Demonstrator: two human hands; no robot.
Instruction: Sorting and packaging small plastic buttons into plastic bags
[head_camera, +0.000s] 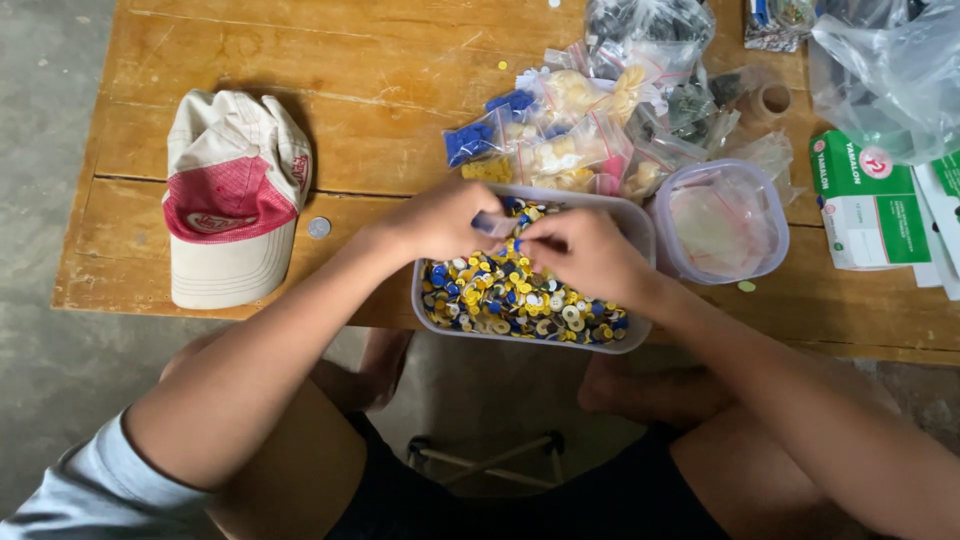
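A clear tub (640, 225) of yellow, blue and white discs (510, 300) is sitting at the near edge of the wooden table (300, 60). Above it, the left hand (435, 220) and right hand (585, 250) are together pinching a small clear bag (493, 224), its contents unreadable. Filled bags (580, 130) are crowding the far side; bare wood is lying open beyond the cap (235, 195).

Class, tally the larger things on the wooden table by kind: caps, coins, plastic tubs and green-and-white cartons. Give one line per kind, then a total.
Caps: 1, the red-and-cream cap
Coins: 1, the coin
Plastic tubs: 2, the tub of coloured discs and the round tub
Green-and-white cartons: 1 fully seen, the carton
Total: 5
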